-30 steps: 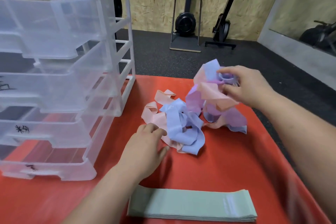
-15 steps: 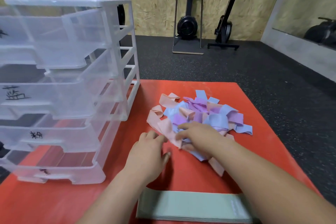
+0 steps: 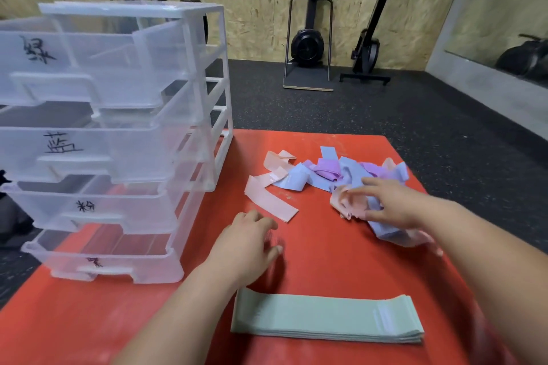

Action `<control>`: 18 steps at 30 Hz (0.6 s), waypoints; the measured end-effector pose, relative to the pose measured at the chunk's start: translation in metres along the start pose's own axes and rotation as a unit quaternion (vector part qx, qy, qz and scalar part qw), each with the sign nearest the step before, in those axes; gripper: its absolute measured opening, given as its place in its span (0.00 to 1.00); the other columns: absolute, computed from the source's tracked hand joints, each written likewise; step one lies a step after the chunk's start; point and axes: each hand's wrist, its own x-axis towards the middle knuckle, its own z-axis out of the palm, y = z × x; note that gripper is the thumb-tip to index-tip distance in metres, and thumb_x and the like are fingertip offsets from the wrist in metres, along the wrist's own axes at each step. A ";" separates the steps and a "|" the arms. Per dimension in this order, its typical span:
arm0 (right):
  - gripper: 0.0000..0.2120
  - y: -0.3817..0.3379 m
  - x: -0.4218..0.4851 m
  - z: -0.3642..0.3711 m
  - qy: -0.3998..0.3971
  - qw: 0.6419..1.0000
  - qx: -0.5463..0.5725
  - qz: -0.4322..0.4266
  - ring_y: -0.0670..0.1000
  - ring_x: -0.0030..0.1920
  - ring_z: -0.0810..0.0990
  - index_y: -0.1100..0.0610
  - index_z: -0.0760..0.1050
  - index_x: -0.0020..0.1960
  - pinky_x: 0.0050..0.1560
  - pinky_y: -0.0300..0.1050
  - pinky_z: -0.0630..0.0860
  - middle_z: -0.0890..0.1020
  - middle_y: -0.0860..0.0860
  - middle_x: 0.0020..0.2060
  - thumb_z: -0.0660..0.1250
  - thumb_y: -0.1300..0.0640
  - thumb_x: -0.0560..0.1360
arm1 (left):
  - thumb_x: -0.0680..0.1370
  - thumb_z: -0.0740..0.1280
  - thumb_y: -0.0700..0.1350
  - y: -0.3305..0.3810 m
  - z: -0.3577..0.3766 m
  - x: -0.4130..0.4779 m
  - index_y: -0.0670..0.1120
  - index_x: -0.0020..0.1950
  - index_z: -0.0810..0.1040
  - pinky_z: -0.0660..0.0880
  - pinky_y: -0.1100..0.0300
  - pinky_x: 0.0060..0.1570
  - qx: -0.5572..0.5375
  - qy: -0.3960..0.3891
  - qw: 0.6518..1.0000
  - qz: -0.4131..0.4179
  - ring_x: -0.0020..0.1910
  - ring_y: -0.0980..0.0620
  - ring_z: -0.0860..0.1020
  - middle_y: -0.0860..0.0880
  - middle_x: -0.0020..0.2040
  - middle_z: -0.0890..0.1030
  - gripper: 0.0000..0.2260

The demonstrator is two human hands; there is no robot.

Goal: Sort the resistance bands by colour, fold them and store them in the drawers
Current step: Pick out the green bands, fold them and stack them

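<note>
Clear plastic, the drawer unit (image 3: 118,142) stands at the left of the red bench (image 3: 89,320), its drawers pulled forward, each marked in black, none holding a band that I can see; the left hand (image 3: 246,243) rests palm down on the bench beside it, its grip loose and spread, holding nothing, with a flat pink band (image 3: 271,200) just past its fingertips; nearer the person lies the green stack (image 3: 326,318), squared up and flat; further right sits the tangled pile (image 3: 335,172) of pink, blue and purple bands; the right hand (image 3: 397,206) lies over its near edge on crumpled pink and blue, blurred, so whether that grip pinches anything I cannot tell; to my eye the sorting goes best one colour at a time: pin the heap with one hand, draw a single pink band free, lay it flat on its fellow before any folding.
</note>
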 end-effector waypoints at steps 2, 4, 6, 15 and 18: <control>0.23 0.000 -0.009 0.017 0.025 1.000 -0.004 0.008 0.56 0.77 0.65 0.25 0.64 0.73 0.73 0.59 0.68 0.66 0.48 0.77 0.64 0.38 0.80 | 0.80 0.67 0.64 0.001 0.003 -0.007 0.58 0.73 0.74 0.75 0.51 0.64 -0.006 -0.017 1.000 0.017 0.66 0.49 0.72 0.54 0.66 0.75 0.23; 0.22 -0.006 -0.025 0.023 0.066 0.997 -0.026 0.008 0.53 0.81 0.54 0.24 0.60 0.74 0.73 0.64 0.68 0.59 0.42 0.81 0.59 0.35 0.81 | 0.80 0.67 0.64 0.004 0.003 -0.015 0.58 0.73 0.74 0.74 0.50 0.65 -0.013 -0.034 0.999 0.035 0.66 0.49 0.72 0.54 0.66 0.75 0.24; 0.20 -0.020 -0.047 0.021 0.123 0.992 -0.034 -0.001 0.53 0.81 0.56 0.28 0.67 0.73 0.74 0.61 0.66 0.61 0.43 0.82 0.58 0.36 0.82 | 0.78 0.67 0.66 0.009 0.002 -0.023 0.59 0.73 0.75 0.74 0.50 0.65 -0.022 -0.045 0.997 0.053 0.66 0.49 0.73 0.55 0.65 0.76 0.25; 0.20 -0.071 -0.156 0.073 0.119 0.966 0.167 0.159 0.51 0.65 0.80 0.43 0.78 0.69 0.66 0.48 0.75 0.81 0.47 0.67 0.70 0.41 0.78 | 0.72 0.75 0.67 0.051 -0.005 -0.072 0.59 0.74 0.72 0.74 0.55 0.61 -0.026 -0.093 0.984 0.147 0.63 0.51 0.76 0.55 0.65 0.76 0.33; 0.27 -0.077 -0.170 0.098 0.064 0.967 0.153 0.194 0.57 0.68 0.77 0.46 0.70 0.76 0.69 0.50 0.72 0.77 0.55 0.68 0.67 0.40 0.80 | 0.71 0.77 0.64 0.064 0.004 -0.084 0.58 0.71 0.73 0.74 0.54 0.58 0.002 -0.099 0.984 0.145 0.61 0.49 0.76 0.53 0.64 0.76 0.31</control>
